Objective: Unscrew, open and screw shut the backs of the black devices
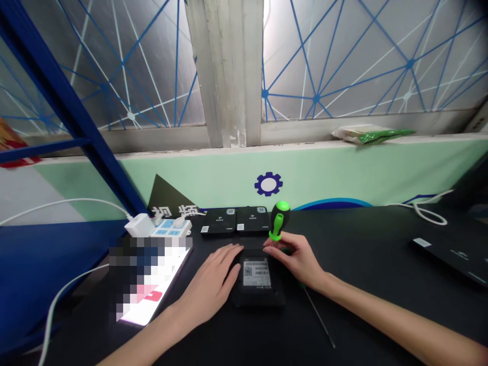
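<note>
A black box-shaped device [257,295] with a white printed label [256,273] lies on the black table between my hands. My left hand [215,277] rests along its left side, fingers stretched out and touching the edge. My right hand [299,256] pinches a green-and-black screwdriver [280,219] just below the handle. The screwdriver stands nearly upright over the device's far right corner; its tip is hidden behind my fingers. A thin metal shaft [320,317] of a second tool lies on the table under my right hand, its handle mostly covered.
Two black boxes [219,222] sit side by side against the wall. At left are a lit tablet-like screen [152,290] and a white power strip [171,227] with a plugged-in charger [141,225]. Another black device [453,259] and a white cable [429,216] lie at right.
</note>
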Demonstrator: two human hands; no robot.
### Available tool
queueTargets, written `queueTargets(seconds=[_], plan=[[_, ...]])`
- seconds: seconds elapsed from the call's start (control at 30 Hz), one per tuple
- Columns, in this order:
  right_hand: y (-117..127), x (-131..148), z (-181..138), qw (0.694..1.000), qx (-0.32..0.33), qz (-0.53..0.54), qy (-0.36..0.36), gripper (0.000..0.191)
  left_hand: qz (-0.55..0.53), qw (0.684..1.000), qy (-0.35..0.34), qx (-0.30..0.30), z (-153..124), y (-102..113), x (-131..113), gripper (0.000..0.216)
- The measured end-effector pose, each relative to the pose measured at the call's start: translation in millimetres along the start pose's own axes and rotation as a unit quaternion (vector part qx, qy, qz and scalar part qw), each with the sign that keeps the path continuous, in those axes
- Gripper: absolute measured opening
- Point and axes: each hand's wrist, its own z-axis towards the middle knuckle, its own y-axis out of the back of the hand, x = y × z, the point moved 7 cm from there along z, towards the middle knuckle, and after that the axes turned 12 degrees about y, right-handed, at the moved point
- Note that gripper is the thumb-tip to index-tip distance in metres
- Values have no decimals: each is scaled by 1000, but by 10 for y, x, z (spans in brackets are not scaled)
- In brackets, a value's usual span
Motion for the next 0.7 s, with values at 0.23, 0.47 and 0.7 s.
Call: queueTargets(seconds=[0.23, 0.47, 0.7], plan=[[9, 97, -15, 999, 34, -1, 17, 21, 4, 1000, 0, 1, 3, 6, -16, 39], [-9, 71, 16, 1000, 17, -19, 17, 17, 4, 1000, -4, 0, -3, -6, -3, 40], [-26, 22, -29, 997, 0, 72, -25, 14, 10, 1000, -1, 1, -10, -29, 29, 41]])
